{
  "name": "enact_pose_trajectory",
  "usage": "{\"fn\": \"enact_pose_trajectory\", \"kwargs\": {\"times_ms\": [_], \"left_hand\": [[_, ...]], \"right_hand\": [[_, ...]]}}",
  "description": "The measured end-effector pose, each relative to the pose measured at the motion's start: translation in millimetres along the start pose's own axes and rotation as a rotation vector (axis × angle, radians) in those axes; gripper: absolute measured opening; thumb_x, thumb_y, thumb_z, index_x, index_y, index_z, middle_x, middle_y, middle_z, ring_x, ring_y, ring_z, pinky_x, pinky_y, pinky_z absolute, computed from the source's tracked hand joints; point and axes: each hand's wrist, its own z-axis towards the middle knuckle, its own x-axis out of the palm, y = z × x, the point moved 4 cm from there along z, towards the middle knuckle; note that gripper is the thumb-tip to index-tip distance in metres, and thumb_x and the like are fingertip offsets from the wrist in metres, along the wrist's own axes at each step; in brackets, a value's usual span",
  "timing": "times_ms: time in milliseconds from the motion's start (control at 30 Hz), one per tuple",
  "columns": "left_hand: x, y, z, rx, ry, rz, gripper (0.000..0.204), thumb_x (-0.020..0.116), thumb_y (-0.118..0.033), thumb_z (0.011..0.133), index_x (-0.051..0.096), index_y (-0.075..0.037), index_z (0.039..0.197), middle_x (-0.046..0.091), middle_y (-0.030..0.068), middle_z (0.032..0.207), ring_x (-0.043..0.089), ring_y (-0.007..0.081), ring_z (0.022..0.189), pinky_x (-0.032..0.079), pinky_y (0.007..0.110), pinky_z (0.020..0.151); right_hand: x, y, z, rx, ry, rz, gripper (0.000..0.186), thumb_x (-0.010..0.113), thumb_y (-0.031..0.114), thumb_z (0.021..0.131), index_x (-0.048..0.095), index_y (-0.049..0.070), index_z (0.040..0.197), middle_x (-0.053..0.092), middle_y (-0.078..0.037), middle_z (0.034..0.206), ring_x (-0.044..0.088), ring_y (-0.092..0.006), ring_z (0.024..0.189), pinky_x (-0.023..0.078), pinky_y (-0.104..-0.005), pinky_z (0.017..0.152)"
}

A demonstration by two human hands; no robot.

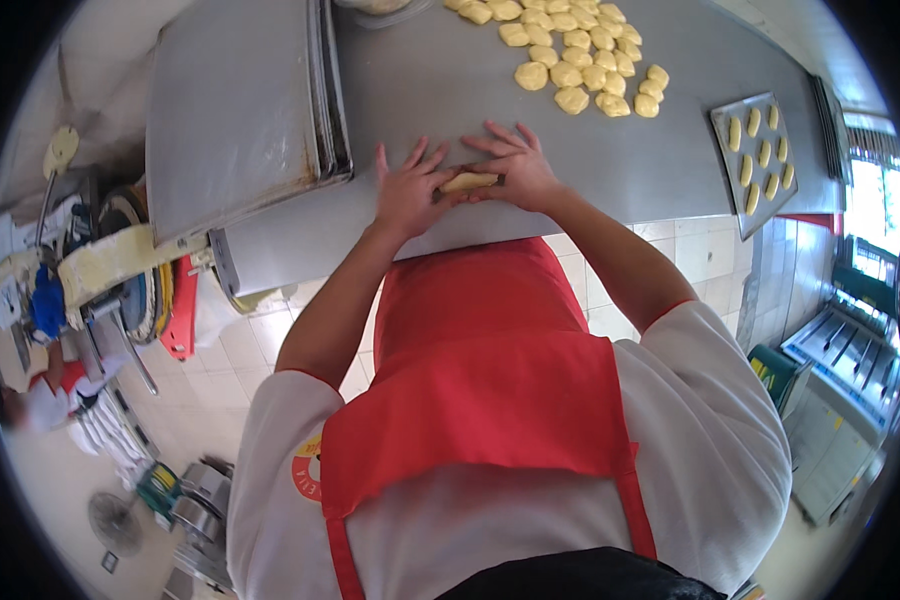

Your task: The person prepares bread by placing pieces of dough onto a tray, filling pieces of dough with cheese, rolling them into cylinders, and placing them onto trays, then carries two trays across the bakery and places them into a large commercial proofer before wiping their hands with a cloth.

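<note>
Near the front edge of the steel table, a pale yellow piece of dough (468,182), elongated with narrow ends, lies between my two hands. My left hand (408,192) holds its left end, and my right hand (522,172) has the right end. The other fingers of both hands are spread forward over the table, and the thumbs are close to the dough. Farther back lie several rounded dough pieces (576,58) in a loose cluster. On the right, a baking tray (765,118) carries several elongated dough pieces in rows.
A stack of large metal trays (240,100) stands at the left of the table (420,80). More trays (830,130) are at the far right end. A light-coloured machine (120,262) is left of the table, with another person (55,395) beyond it. The floor is tiled.
</note>
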Motion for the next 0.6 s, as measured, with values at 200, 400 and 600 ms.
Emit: {"fn": "enact_pose_trajectory", "kwargs": {"times_ms": [200,400,600], "left_hand": [[14,9,-1,-0.100,-0.352,0.016,0.063,0.063,-0.059,0.099,0.056,-0.032,0.155,0.044,-0.0019,0.169,0.032,0.0267,0.160,0.004,0.078,0.122],[11,9,1,-0.011,-0.265,0.004,0.063,0.068,-0.056,0.096,0.058,-0.034,0.154,0.046,-0.0021,0.168,0.034,0.0288,0.159,0.004,0.078,0.122],[17,-5,-25,0.012,-0.075,0.011,0.061,0.068,-0.055,0.096,0.059,-0.034,0.153,0.046,-0.0014,0.168,0.036,0.0281,0.159,0.003,0.078,0.121]], "right_hand": [[9,12,5,-0.006,-0.039,-0.063,0.074,0.072,0.070,0.086,0.062,0.033,0.150,0.038,0.004,0.172,0.029,-0.0305,0.161,0.020,-0.0669,0.126],[3,16,4,-0.020,-0.038,-0.031,0.073,0.072,0.069,0.087,0.063,0.032,0.149,0.039,0.003,0.171,0.029,-0.0307,0.161,0.020,-0.0681,0.126],[8,21,-11,-0.005,0.067,-0.053,0.074,0.075,0.066,0.085,0.063,0.031,0.149,0.037,0.003,0.172,0.027,-0.0301,0.162,0.020,-0.0661,0.126]]}}
